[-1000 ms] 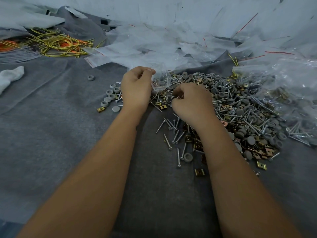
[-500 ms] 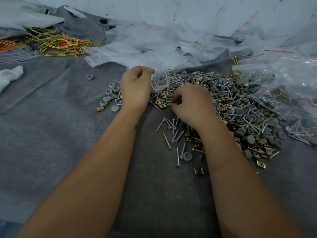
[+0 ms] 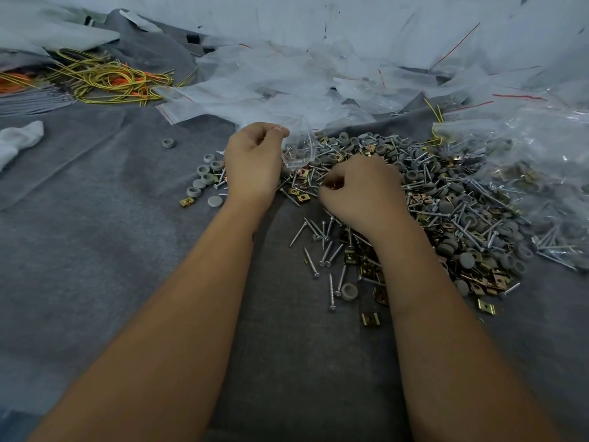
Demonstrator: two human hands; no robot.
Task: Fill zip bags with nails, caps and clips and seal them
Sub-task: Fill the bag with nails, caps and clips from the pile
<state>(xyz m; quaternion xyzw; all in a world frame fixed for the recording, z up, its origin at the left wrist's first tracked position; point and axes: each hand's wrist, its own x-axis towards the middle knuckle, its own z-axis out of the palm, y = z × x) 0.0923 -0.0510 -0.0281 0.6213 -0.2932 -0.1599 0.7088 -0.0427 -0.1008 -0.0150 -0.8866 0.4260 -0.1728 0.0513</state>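
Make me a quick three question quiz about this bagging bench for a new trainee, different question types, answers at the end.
1. True or false: the left hand holds the clear zip bag.
2. Which lies nearest the left forearm? A) yellow wire bundle B) small group of grey caps C) white cloth
3. Fill in: the right hand works over the pile of nails, caps and ____.

Key: 1 true; 2 B; 3 clips.

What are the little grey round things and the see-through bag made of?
The grey caps look like matte plastic or rubber: dull, no shine. The zip bag in the left hand looks like thin clear plastic film: it crinkles, glints, and shows the pile behind it.
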